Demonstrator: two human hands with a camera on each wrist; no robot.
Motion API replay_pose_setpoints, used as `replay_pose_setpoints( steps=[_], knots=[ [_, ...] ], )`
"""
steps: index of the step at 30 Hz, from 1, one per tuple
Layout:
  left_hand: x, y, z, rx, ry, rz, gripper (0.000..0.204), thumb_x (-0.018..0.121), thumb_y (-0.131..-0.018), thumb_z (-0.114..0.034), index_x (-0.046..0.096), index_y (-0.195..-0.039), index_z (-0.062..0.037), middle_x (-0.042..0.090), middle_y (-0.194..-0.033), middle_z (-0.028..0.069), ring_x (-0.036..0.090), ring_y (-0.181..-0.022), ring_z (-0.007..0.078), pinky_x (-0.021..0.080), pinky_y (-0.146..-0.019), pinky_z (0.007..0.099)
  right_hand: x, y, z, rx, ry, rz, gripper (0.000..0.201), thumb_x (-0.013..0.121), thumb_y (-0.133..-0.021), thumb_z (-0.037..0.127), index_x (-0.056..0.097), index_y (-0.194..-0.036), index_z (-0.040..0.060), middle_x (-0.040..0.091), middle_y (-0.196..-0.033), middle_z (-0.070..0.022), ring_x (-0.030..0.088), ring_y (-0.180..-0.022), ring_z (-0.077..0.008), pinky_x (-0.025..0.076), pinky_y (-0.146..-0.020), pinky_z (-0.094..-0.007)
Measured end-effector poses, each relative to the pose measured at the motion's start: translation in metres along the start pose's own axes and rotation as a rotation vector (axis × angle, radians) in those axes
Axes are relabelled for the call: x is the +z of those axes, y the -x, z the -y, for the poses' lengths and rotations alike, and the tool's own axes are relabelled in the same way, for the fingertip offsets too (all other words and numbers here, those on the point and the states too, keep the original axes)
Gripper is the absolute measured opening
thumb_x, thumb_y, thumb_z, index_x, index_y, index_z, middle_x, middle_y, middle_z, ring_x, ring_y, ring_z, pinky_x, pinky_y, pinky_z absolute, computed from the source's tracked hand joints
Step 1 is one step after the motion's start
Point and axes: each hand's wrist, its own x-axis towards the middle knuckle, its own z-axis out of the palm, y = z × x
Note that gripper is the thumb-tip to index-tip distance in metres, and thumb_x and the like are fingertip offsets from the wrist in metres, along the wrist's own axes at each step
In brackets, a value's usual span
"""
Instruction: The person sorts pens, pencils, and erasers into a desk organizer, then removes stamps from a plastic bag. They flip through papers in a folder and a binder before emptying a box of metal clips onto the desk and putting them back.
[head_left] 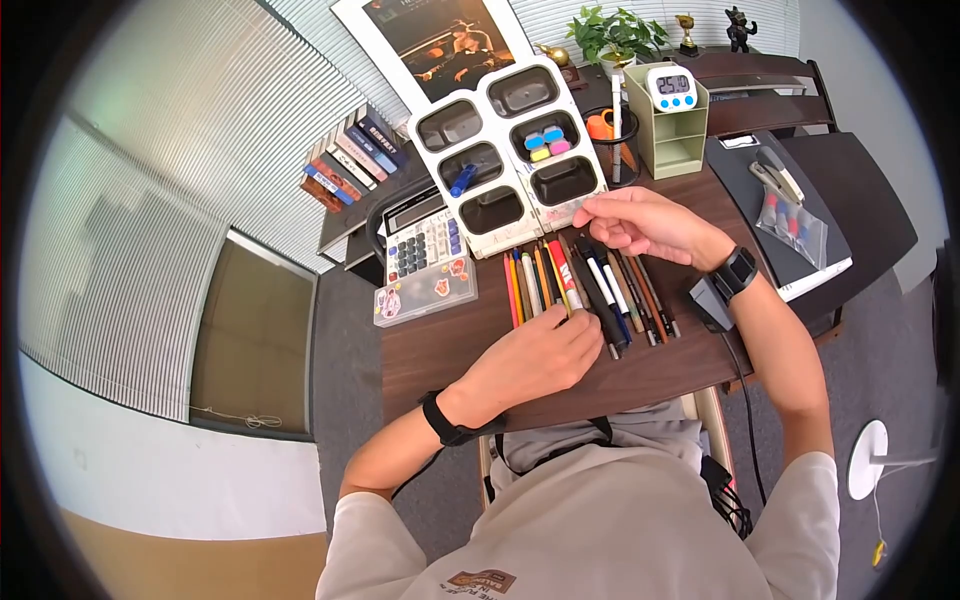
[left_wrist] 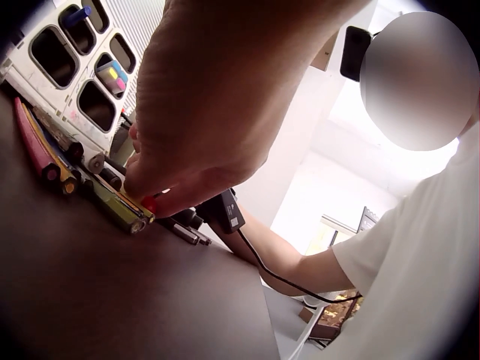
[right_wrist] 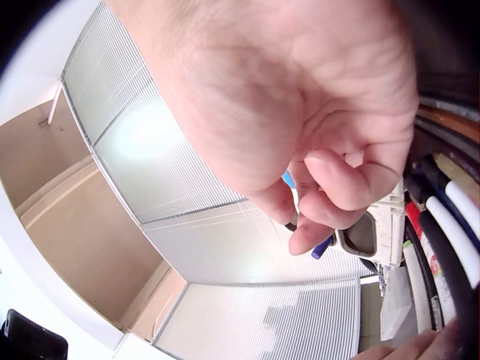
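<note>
Pencils, pens and markers lie side by side on the dark table in the head view. My left hand bends over their near ends, fingers and thumb round the lower end of a red-and-white marker. Its red end shows between the fingertips in the left wrist view. My right hand hovers by the lower right corner of the white organizer, fingers loosely curled, with nothing visible in it. Upper compartments of the organizer hold a blue object and small coloured blocks.
A calculator and a clear case stand left of the pens. Behind on the right are a mesh cup with orange scissors and a green holder with a timer. A black device with a cable hangs near the right wrist.
</note>
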Motion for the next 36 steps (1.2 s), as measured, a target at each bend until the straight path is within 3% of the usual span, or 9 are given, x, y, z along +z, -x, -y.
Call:
replay_pose_setpoints(
  steps=[10, 23, 26, 28, 30, 32, 36],
  knots=[
    [0.004, 0.004, 0.008, -0.003, 0.021, -0.055, 0.026, 0.063, -0.089, -0.015, 0.070, -0.112, -0.0043, 0.068, -0.120, 0.0072, 0.062, -0.113, 0.0196, 0.049, -0.098, 0.0337, 0.000, 0.000, 0.000, -0.006, -0.001, -0.005, 0.035, 0.056, -0.110, 0.031, 0.070, -0.121, 0.0008, 0.059, -0.082, 0.0055, 0.044, -0.064, 0.0003, 0.033, -0.048, -0.0154],
    [0.005, 0.001, 0.014, 0.077, -0.040, -0.064, 0.030, 0.064, -0.088, -0.016, 0.070, -0.113, -0.0027, 0.070, -0.118, 0.0081, 0.064, -0.110, 0.0205, 0.051, -0.095, 0.0327, -0.005, -0.001, -0.001, -0.027, -0.021, -0.002, 0.032, 0.057, -0.109, 0.030, 0.070, -0.119, 0.0018, 0.061, -0.082, 0.0063, 0.046, -0.065, 0.0013, 0.035, -0.048, -0.0144],
    [-0.012, 0.009, 0.025, 0.062, 0.011, -0.147, 0.027, 0.064, -0.089, -0.015, 0.070, -0.113, -0.0030, 0.070, -0.122, 0.0101, 0.066, -0.113, 0.0223, 0.053, -0.095, 0.0343, -0.006, -0.001, -0.001, -0.029, -0.028, -0.001, 0.032, 0.057, -0.109, 0.030, 0.070, -0.119, 0.0019, 0.060, -0.082, 0.0064, 0.045, -0.065, 0.0013, 0.035, -0.048, -0.0144],
    [-0.025, 0.020, 0.034, -0.056, 0.103, -0.307, 0.026, 0.065, -0.091, -0.013, 0.070, -0.115, -0.0037, 0.071, -0.127, 0.0127, 0.069, -0.114, 0.0249, 0.056, -0.092, 0.0360, -0.005, -0.001, -0.002, -0.032, -0.033, 0.006, 0.032, 0.057, -0.109, 0.030, 0.070, -0.119, 0.0019, 0.060, -0.082, 0.0064, 0.045, -0.065, 0.0013, 0.035, -0.049, -0.0143],
    [-0.033, 0.036, 0.046, -0.139, 0.081, -0.304, 0.027, 0.065, -0.088, -0.014, 0.071, -0.113, -0.0041, 0.070, -0.129, 0.0092, 0.066, -0.121, 0.0237, 0.053, -0.099, 0.0344, -0.005, -0.001, -0.001, -0.034, -0.027, 0.017, 0.033, 0.056, -0.110, 0.030, 0.070, -0.119, 0.0017, 0.060, -0.082, 0.0063, 0.045, -0.065, 0.0011, 0.035, -0.049, -0.0143],
    [-0.033, 0.044, 0.068, -0.268, 0.152, -0.529, 0.026, 0.073, -0.084, -0.006, 0.072, -0.110, -0.0036, 0.075, -0.120, 0.0085, 0.072, -0.110, 0.0255, 0.057, -0.091, 0.0362, -0.002, -0.001, 0.000, -0.031, -0.018, 0.001, 0.032, 0.056, -0.110, 0.031, 0.070, -0.116, 0.0021, 0.058, -0.081, 0.0062, 0.044, -0.065, 0.0011, 0.034, -0.049, -0.0145],
    [-0.021, 0.048, 0.099, -0.435, 0.142, -0.643, 0.029, 0.080, -0.080, 0.000, 0.073, -0.109, -0.0021, 0.077, -0.110, 0.0096, 0.074, -0.100, 0.0285, 0.059, -0.085, 0.0370, 0.000, 0.000, 0.000, -0.017, 0.002, -0.026, 0.032, 0.056, -0.110, 0.032, 0.069, -0.114, 0.0029, 0.057, -0.080, 0.0064, 0.043, -0.065, 0.0013, 0.033, -0.049, -0.0150]
  ],
)
